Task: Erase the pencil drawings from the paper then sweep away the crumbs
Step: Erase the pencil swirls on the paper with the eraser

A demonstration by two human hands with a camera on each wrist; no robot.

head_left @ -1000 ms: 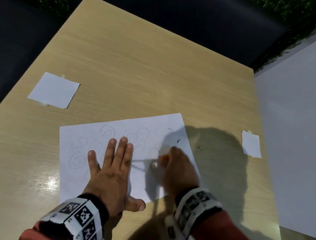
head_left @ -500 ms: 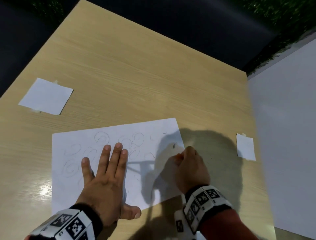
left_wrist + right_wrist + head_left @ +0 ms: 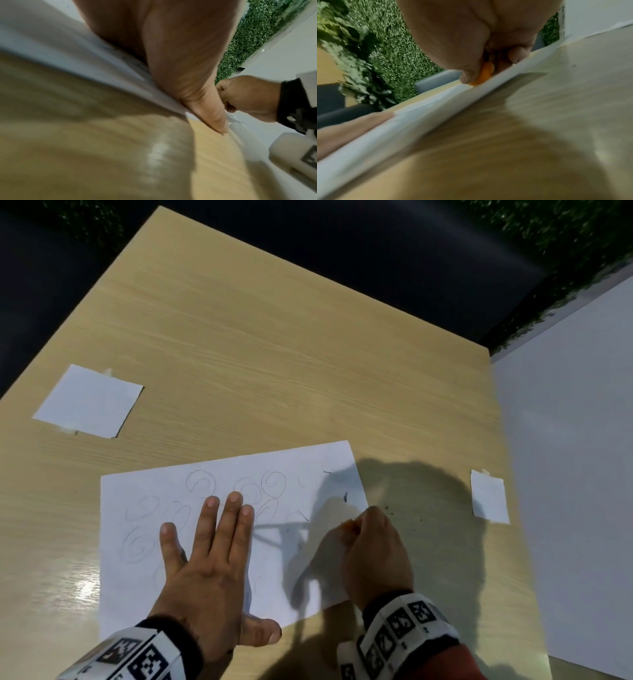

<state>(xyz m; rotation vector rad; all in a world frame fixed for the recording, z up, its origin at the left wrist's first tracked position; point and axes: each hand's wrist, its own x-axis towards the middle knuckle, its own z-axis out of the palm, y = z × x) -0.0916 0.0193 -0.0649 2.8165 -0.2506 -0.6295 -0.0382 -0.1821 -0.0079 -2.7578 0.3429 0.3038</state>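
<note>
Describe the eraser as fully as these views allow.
The eraser is small and orange, mostly hidden; its shape cannot be told. The right hand pinches it between thumb and fingers, its lower edge pressed on the paper near the right edge. In the head view only an orange sliver shows at the fingertips. Dark crumbs lie on the table beside it.

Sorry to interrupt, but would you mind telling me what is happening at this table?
A person is erasing pencil drawings from a sheet of paper on a wooden table. The left hand presses flat on the sheet, while the right hand pinches an orange eraser at its right edge. Several spiral drawings remain, and dark crumbs lie on the table beside the sheet.
</note>
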